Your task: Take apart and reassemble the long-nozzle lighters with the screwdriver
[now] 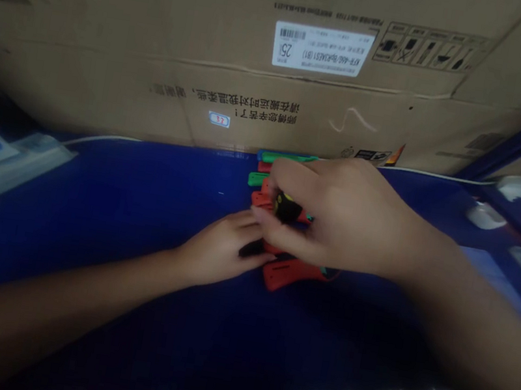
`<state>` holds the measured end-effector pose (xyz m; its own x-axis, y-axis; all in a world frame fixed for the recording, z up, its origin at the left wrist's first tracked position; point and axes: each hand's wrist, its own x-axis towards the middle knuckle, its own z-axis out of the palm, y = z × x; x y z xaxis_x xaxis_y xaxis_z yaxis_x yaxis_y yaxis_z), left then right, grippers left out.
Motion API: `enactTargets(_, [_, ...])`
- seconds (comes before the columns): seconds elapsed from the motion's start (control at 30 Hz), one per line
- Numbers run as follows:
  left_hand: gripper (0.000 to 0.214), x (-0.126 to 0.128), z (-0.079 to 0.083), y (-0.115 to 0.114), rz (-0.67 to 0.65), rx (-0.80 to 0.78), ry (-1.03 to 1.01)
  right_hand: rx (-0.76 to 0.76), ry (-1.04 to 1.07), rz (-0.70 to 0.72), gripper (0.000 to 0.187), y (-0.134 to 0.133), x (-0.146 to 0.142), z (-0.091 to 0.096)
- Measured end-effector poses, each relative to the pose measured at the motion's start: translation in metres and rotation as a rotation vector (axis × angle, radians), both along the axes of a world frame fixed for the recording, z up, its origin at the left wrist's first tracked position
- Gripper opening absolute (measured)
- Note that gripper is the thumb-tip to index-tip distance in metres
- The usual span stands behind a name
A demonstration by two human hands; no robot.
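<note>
A cluster of red and green plastic pieces (288, 272) lies on the blue table (131, 201) just in front of a cardboard box. My right hand (336, 214) reaches in from the right, its fingers pinched round a small black piece with a yellow mark (285, 207) above the cluster. My left hand (220, 248) comes in from the lower left, fingers curled against a dark piece (252, 248) at the near edge of the cluster. Green pieces (286, 157) show behind my right hand; the middle of the cluster is hidden by it.
A large cardboard box (262, 57) with a white label stands along the back of the table. A clear plastic bag (3, 161) lies at the left. White objects (485, 214) and a white cable sit at the right. Clear packaging lies at the bottom right.
</note>
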<state>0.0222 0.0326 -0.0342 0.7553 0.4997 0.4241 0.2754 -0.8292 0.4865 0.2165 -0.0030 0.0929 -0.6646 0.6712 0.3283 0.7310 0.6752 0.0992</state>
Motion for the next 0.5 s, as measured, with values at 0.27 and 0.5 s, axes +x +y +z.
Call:
enactTargets(0.27, [0.024,0.0003,-0.0014,0.0004,0.005,0.012,-0.019,-0.097,-0.010,0.079,0.036,-0.0001,0.0026,0.0032])
enactTargets(0.5, [0.026,0.0005,-0.0005,-0.0004,0.023,0.012,-0.001,-0.120,0.059,0.066,0.037,-0.0001,0.0053,0.0046])
